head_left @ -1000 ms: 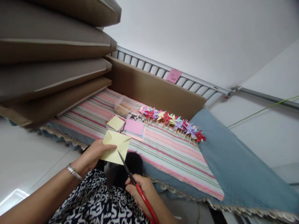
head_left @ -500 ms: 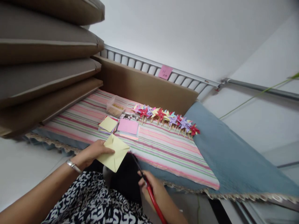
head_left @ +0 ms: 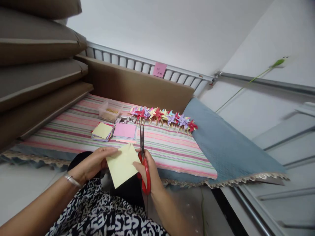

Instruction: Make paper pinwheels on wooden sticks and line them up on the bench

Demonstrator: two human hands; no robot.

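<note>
A square sheet of pale yellow paper [head_left: 122, 166] is held over my lap, one corner toward the table. My left hand [head_left: 100, 159] pinches its left corner between thumb and fingers. On the other side, my right hand [head_left: 149, 170] grips red-handled scissors [head_left: 146, 177], their blades pointing up and away past the paper. The right thumb touches the sheet's right corner. Just beyond the hands lie a stack of yellow and other coloured papers [head_left: 102, 130] and a stack topped with pink paper [head_left: 125, 130].
A clear plastic box [head_left: 110, 110] with small yellowish pieces stands behind the stacks, near small metallic items [head_left: 127, 120]. Several finished paper pinwheels [head_left: 167, 118] lie in a row on the striped cloth [head_left: 172, 157]. Stacked cushions [head_left: 36, 75] rise at the left.
My right hand has brought the scissors up beside the paper, blades now pointing upward, and its thumb has met the sheet. The view has shifted to the right.
</note>
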